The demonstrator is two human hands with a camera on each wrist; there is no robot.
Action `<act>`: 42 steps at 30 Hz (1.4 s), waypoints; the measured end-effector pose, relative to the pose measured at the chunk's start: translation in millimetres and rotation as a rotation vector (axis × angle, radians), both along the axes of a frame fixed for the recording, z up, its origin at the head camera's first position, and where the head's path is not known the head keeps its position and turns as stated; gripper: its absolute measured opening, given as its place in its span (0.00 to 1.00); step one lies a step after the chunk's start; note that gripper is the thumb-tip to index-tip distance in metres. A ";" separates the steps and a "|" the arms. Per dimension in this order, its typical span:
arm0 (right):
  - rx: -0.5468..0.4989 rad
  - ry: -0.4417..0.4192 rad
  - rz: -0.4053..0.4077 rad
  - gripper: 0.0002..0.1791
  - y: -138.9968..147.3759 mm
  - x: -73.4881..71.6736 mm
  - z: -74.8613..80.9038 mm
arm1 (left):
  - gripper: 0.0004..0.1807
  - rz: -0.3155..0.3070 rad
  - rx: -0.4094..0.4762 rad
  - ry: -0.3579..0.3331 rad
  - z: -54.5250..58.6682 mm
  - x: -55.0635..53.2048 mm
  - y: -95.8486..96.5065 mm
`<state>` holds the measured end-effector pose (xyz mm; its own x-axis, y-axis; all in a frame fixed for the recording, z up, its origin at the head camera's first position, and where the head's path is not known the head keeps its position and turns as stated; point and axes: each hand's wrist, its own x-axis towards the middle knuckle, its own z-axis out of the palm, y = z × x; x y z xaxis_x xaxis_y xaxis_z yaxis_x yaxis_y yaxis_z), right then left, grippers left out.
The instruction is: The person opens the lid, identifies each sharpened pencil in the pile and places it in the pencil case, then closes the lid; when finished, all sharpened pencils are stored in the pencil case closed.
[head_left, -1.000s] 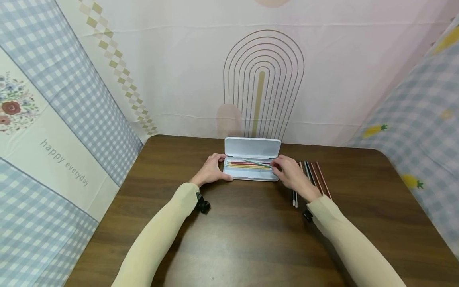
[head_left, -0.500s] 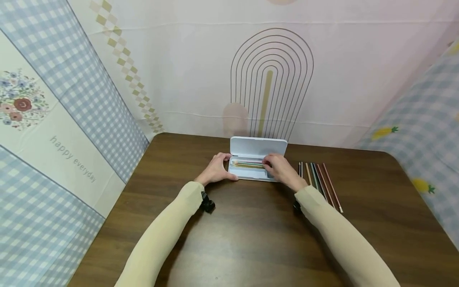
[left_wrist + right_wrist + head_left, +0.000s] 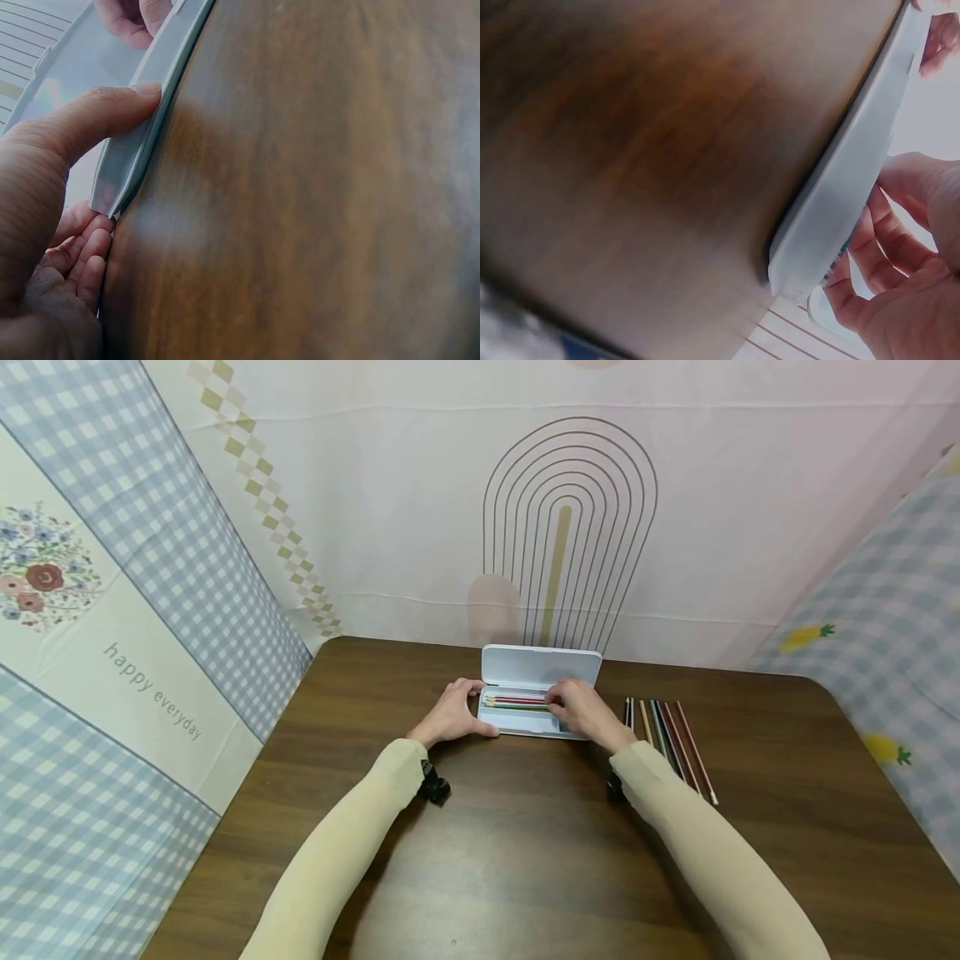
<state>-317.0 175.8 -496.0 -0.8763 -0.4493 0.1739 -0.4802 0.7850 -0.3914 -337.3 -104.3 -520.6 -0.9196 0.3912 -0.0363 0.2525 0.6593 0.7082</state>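
Note:
A white pencil case [image 3: 517,722] lies with its lid raised near the table's back edge. Several colored pencils [image 3: 513,701] lie lengthwise inside it, red and green ones among them. My left hand [image 3: 453,714] grips the case's left end, the thumb on the front rim and the fingers round the back corner. Over the right part of the case, my right hand [image 3: 581,708] has its fingers curled at the pencils' ends, pinching a colored pencil; the fingertips' contact is mostly hidden. In the right wrist view, those fingers reach behind the case wall [image 3: 847,172].
Right of the case, several loose pencils [image 3: 675,743] lie side by side on the brown wooden table [image 3: 510,860]. A pale patterned cloth [image 3: 405,510] hangs right behind the table. Checked cloths hang at the left and right sides.
My right hand has moved left with the green pencil and lowered it among the others in the case. The pencils there have shifted. My left hand keeps its hold on the case.

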 end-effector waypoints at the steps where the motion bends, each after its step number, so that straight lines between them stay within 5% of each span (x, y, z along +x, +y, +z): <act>1: 0.003 -0.010 -0.005 0.07 -0.1 -0.5 0.6 | 0.53 0.001 0.002 -0.001 0.1 0.1 -0.1; 17: 0.008 -0.093 -0.035 0.08 1.4 -2.9 7.9 | 0.53 -0.006 0.008 -0.002 0.8 1.2 3.1; 26: 0.023 -0.058 -0.043 0.09 2.3 2.0 9.7 | 0.52 -0.001 0.002 0.001 1.7 1.5 3.4; 42: -0.080 -0.074 -0.217 0.14 12.5 42.9 31.6 | 0.53 0.004 0.004 0.001 2.9 4.5 0.3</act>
